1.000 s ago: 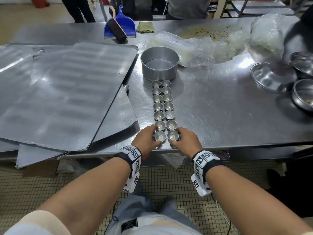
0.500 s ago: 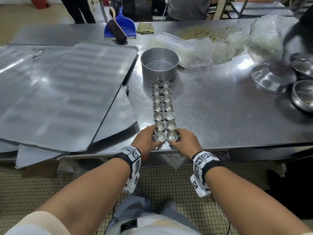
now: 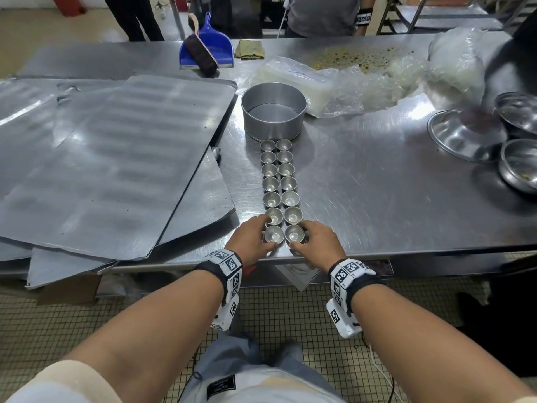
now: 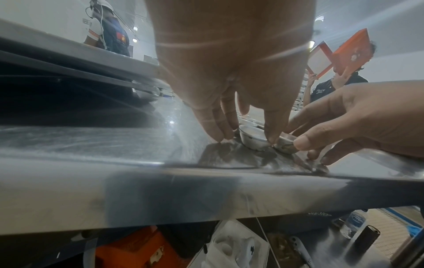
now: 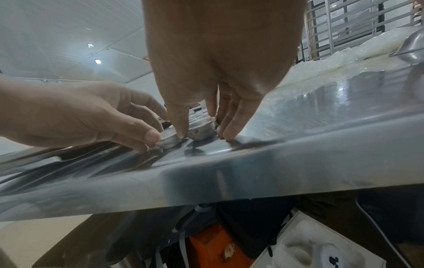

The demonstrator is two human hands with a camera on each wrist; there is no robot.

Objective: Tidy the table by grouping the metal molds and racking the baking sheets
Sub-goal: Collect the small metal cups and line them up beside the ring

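Small metal molds (image 3: pixel 279 184) stand in two straight columns from the round cake pan (image 3: pixel 273 110) down to the table's front edge. My left hand (image 3: pixel 255 237) pinches the nearest left mold (image 3: pixel 273 236) between thumb and fingers. My right hand (image 3: pixel 312 238) pinches the nearest right mold (image 3: pixel 294 234) the same way. In the right wrist view my thumb sits between the two molds (image 5: pixel 200 131), which stand on the table and touch side by side. Large flat baking sheets (image 3: pixel 110 158) lie stacked askew on the left, overhanging the edge.
A blue dustpan with a brush (image 3: pixel 215 45) and a cloth lie at the far edge. Crumpled plastic bags (image 3: pixel 363 82) sit behind the pan. Steel bowls (image 3: pixel 520 164) and a dish (image 3: pixel 462 138) are at the right. People stand beyond the table (image 3: pixel 377 199).
My right hand has nudged its mold slightly left, closing the gap to the left one. Both hands stay at the nearest pair.
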